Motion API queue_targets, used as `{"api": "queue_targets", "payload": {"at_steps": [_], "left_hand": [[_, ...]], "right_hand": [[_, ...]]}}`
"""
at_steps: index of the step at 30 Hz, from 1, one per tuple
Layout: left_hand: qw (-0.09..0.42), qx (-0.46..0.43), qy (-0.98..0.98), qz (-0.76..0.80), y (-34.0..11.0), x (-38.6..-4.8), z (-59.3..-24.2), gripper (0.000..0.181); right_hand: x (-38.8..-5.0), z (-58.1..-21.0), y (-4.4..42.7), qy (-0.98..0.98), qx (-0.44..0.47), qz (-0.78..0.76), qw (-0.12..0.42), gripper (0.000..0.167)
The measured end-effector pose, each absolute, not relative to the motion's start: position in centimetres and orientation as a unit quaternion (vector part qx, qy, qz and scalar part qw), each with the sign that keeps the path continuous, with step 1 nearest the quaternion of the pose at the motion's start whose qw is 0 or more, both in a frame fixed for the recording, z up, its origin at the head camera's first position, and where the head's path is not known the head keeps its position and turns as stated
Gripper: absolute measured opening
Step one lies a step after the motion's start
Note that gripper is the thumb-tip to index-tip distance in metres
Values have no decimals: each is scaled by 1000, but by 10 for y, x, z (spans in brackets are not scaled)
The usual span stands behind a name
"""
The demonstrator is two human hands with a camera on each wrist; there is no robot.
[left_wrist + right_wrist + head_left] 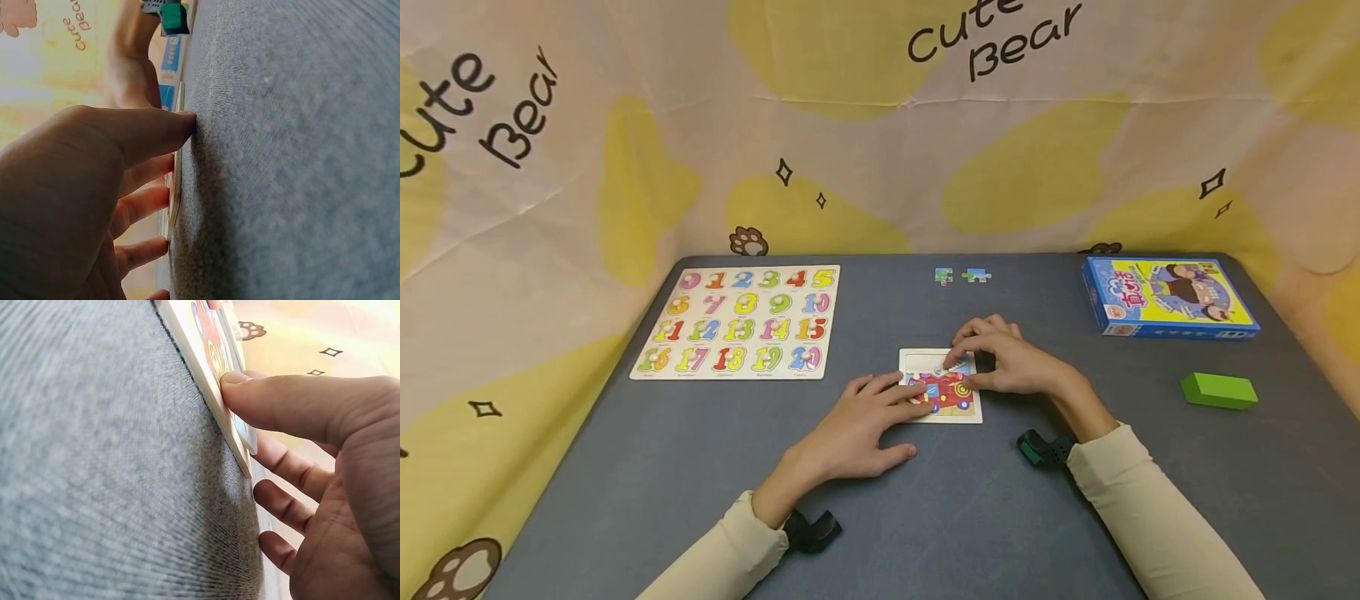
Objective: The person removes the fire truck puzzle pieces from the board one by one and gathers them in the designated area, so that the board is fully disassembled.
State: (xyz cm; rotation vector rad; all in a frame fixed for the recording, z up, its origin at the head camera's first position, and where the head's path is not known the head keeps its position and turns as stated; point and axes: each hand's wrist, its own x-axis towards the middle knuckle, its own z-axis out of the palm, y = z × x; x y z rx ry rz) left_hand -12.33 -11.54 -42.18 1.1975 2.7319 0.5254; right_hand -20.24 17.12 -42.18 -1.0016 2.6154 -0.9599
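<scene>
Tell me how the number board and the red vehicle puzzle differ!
The number board is bigger than the red vehicle puzzle. The number board shows numbers; the puzzle shows a vehicle. The left hand and right hand are at the puzzle, away from the number board. Both lie on the table.

My left hand (871,423) partly covers the red vehicle picture (952,393); my right hand (1021,360) hides much of the piece (961,367) it pinches. Captions on the number board (726,317) are too small to read, and the head view's bottom edge cuts my sleeves (1153,517).
</scene>
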Motion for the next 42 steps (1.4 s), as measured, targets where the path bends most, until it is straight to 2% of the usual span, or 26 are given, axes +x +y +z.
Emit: {"api": "queue_targets", "payload": {"at_steps": [12,21,42], "left_hand": [[49,397,900,172,-116,-123,-421,56],[53,395,901,172,-115,-123,-422,56],[59,393,902,171,-115,-123,-421,57]], "right_hand": [[-202,-419,170,876,-337,-332,91,28],[-201,-418,171,879,-324,-341,82,45],[-204,-420,174,884,-324,-328,76,38]]}}
